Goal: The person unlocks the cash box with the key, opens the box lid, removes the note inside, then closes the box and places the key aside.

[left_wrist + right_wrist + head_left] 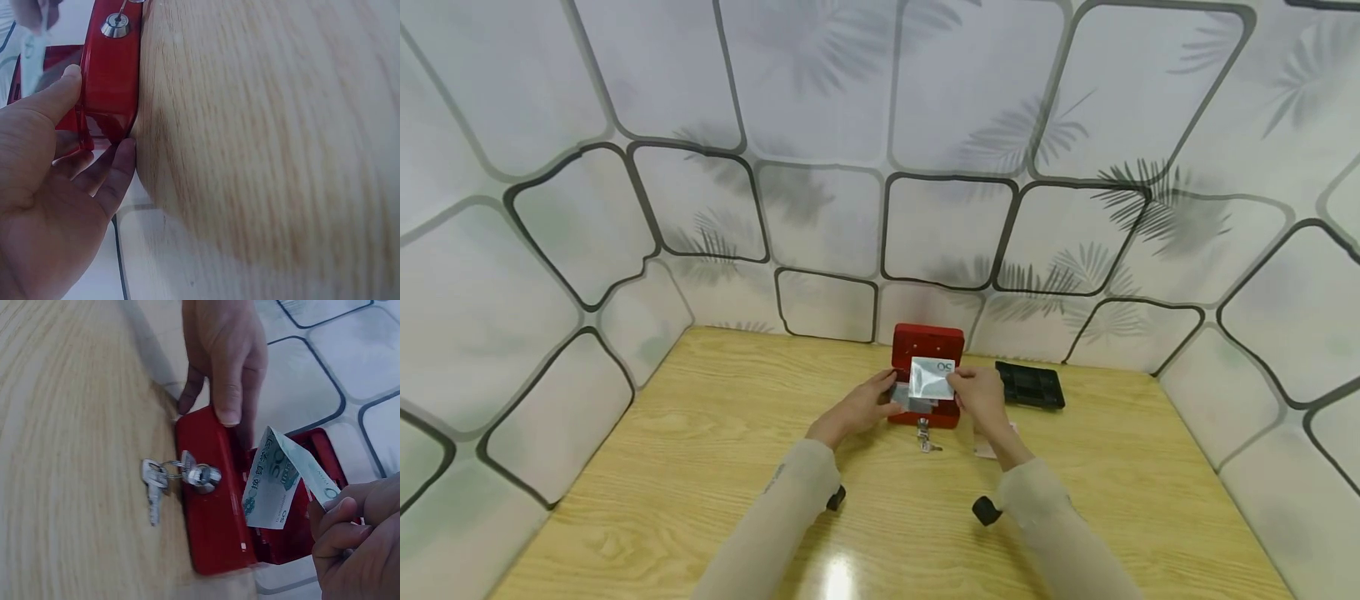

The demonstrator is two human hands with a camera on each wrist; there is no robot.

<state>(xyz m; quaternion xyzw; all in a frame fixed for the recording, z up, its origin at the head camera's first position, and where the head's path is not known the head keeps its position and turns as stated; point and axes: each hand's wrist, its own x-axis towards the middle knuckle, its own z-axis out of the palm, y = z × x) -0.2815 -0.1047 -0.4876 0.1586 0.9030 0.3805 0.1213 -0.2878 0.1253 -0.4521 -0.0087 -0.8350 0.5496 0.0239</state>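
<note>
While both my forearms rest over the wooden table (pixel 700 433), items run outward thus: keys (pixel 156 481) hanging from the lock of the red cash box (pixel 212 512), lid raised; my left hand (pixel 857 408) clasping its left front corner, thumb on the rim; my right hand (pixel 981 396) pinching a banknote (pixel 275 481) above the open box; black tray (pixel 1030 383) just beyond, right.
</note>
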